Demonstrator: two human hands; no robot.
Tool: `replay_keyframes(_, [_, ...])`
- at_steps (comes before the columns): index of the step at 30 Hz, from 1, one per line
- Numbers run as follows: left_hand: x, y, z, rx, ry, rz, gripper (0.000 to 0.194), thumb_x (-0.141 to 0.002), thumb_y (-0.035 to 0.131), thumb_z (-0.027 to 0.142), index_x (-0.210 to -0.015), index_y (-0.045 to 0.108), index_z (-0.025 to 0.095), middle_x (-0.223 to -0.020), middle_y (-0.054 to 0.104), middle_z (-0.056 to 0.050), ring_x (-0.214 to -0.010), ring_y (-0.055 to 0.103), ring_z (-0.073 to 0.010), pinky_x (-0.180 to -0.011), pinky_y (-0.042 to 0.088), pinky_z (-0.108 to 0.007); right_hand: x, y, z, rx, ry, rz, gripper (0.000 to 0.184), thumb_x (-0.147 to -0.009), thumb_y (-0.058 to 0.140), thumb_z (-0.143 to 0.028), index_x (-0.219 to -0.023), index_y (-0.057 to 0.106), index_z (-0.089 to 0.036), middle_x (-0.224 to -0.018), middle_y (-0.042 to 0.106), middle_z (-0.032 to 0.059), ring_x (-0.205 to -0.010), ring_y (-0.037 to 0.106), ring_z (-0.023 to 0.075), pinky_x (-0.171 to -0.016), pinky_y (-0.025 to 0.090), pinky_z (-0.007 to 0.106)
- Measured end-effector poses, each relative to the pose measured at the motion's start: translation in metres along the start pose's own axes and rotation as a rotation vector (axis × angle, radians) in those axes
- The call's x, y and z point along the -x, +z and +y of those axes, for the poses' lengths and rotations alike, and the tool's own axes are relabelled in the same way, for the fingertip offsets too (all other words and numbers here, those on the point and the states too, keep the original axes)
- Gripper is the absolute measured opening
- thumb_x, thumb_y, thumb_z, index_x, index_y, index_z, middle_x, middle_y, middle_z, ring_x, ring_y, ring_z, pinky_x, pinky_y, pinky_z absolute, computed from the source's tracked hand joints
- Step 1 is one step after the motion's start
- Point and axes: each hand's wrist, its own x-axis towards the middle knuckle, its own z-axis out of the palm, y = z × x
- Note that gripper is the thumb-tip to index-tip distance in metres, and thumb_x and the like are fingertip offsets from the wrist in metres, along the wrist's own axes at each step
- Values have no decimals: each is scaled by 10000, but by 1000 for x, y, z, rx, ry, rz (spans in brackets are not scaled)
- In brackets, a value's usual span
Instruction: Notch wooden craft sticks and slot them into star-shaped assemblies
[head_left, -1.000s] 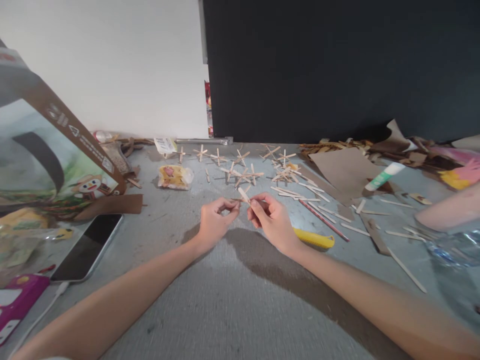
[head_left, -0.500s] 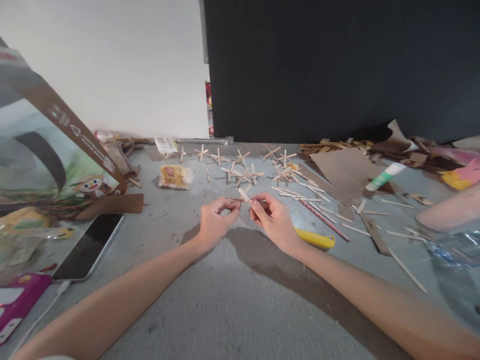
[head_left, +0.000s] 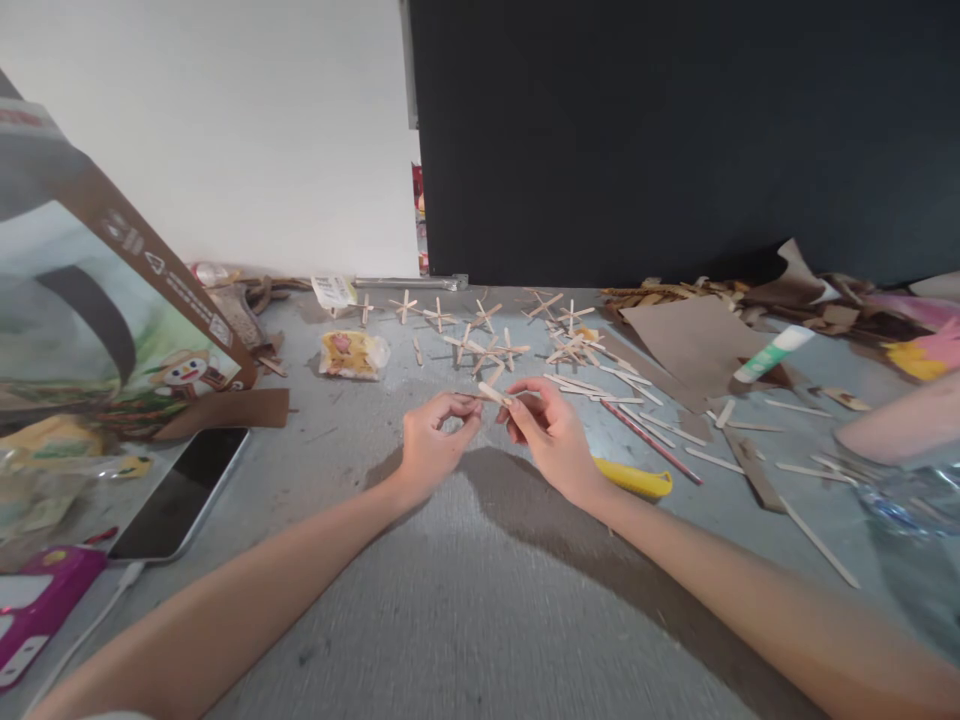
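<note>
My left hand (head_left: 436, 440) is closed in a pinch at the left end of small crossed wooden craft sticks (head_left: 493, 390). Facing it, my right hand (head_left: 553, 435) pinches the right end of a pale stick between thumb and forefinger. Fingertips hide parts of both sticks, so how they are joined I cannot tell. Just beyond my hands lie several star-shaped crossed sticks (head_left: 489, 352). Loose craft sticks (head_left: 576, 386) and a red pencil-like stick (head_left: 651, 442) rest to the right. Partly behind my right wrist is a yellow-handled tool (head_left: 637, 478).
A glue stick (head_left: 775, 354) leans by brown cardboard (head_left: 679, 345) on the right, near another person's arm (head_left: 904, 420). Left are a phone (head_left: 182, 495), a magenta device (head_left: 52, 610) with a white cable, a printed bag (head_left: 112, 290) and a yellow snack packet (head_left: 352, 356).
The pale stick in my right hand has turned to lie flatter, angled down to the right. My right fingers have shifted slightly; my left hand has barely moved.
</note>
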Motion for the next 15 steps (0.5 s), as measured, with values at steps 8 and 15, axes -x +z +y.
replay_keyframes(8, [2, 2, 0, 7, 4, -8, 139, -837, 749, 302, -737, 688, 227, -839, 806, -57, -913, 793, -230, -879, 623, -388, 11, 1, 2, 231, -147, 27, 282, -1032, 558, -497, -1141, 608, -242, -797, 591, -2, -663, 547, 163, -615, 453, 294])
replay_keyframes(15, [7, 7, 6, 125, -123, -22, 256, -810, 816, 439, -760, 703, 214, -836, 799, -60, -829, 762, -199, -814, 636, -357, 13, -6, 8, 430, -282, 43, 239, -1027, 582, -476, -1109, 663, -267, -849, 716, 46, -704, 656, 190, -664, 540, 318])
